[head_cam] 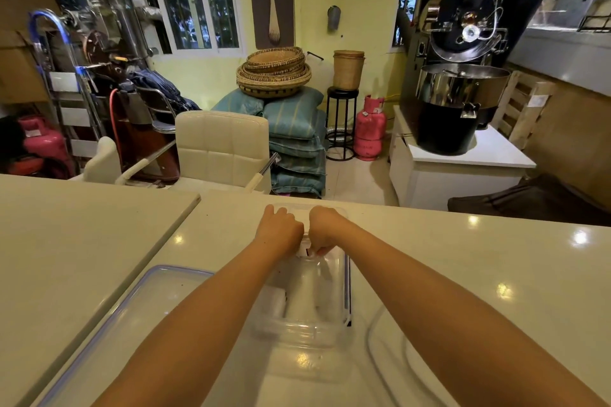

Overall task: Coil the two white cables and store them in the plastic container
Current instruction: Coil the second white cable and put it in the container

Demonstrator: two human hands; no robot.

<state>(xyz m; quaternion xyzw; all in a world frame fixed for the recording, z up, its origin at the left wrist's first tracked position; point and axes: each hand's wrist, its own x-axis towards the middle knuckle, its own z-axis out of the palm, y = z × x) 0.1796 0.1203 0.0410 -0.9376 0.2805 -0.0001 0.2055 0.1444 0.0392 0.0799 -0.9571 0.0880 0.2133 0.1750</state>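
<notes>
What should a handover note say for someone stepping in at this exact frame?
Left hand: curled into a fist at the far end of the plastic container; what it grips is hidden.
Right hand: fingers pinched down on something small and white inside the container's far end, too blurred to identify.
Container: open on the counter, between the forearms. Its lid lies to its left.
Done: apparently some white material is already inside.
Left: one white cable lies loose on the counter to the right of the container. Coil it, store it, probably close the lid.
</notes>
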